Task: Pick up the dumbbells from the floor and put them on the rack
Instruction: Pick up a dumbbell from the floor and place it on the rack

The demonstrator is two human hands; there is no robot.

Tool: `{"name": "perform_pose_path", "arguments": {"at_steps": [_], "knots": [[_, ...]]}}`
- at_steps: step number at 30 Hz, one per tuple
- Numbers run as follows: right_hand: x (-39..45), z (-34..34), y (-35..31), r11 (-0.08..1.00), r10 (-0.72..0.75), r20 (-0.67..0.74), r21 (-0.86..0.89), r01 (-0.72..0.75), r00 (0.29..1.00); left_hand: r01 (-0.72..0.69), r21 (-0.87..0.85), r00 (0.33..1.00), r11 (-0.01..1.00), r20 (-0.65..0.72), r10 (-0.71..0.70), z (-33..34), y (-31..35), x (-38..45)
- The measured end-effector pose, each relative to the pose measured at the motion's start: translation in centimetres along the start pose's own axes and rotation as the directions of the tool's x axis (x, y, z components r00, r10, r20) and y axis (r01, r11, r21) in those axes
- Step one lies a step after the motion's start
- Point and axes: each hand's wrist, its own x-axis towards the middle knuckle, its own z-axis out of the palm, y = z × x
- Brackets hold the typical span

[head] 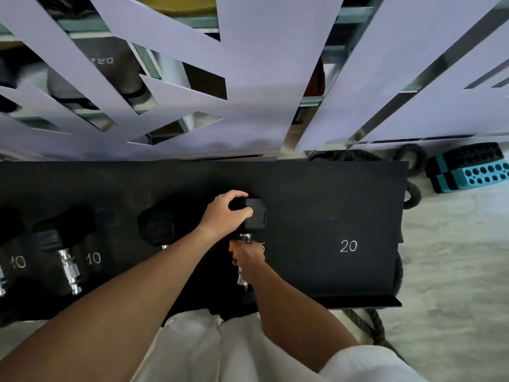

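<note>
The dumbbell point(254, 216) in hand lies on the black rack shelf point(330, 205), just right of the frame centre, with its long axis running from 12 o'clock to 6 o'clock, away from and toward the person. The left hand point(227, 213) cups the far head, fingers and thumb curled around its left face and top edge. The right hand point(248, 259) wraps the chrome handle at the 6 o'clock side of that head, fingers closed round the bar; the near head is mostly hidden under the right forearm. Both hands contact the same dumbbell; the right hand is the nearer to the body, the left reaches further across. A second dumbbell point(158, 226) rests just beside it at 9 o'clock, parallel, and a third point(59, 244) lies further toward 9 o'clock next to a chalked "10" point(93, 258). A chalked "20" point(348, 246) marks the bare shelf at 3 o'clock, well apart from the hands. Judgement: the dumbbell appears seated or nearly seated in its slot; whether its heads bear fully on the shelf cannot be told. The remaining step likely calls for alignment along the 12-to-6 axis, then release, keeping clearance from the neighbour at 9 o'clock
</note>
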Motion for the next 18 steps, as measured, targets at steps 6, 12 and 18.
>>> {"name": "perform_pose_path", "arguments": {"at_steps": [6,12,18], "knots": [[1.4,0.7,0.7,0.997,-0.034,-0.072,-0.074,0.029,0.997,-0.002,0.021,1.000,1.000,0.023,0.001,-0.4,-0.6,0.1],[2.0,1.0,2.3,0.997,-0.043,-0.052,-0.070,0.039,0.998,0.025,0.008,0.999,1.000,0.038,-0.026,-0.5,-1.8,-0.5],[1.8,2.0,2.6,0.986,-0.105,0.012,-0.126,0.106,0.994,0.012,0.000,0.999,1.000,0.051,-0.012,-1.8,-3.4,-1.0]]}}
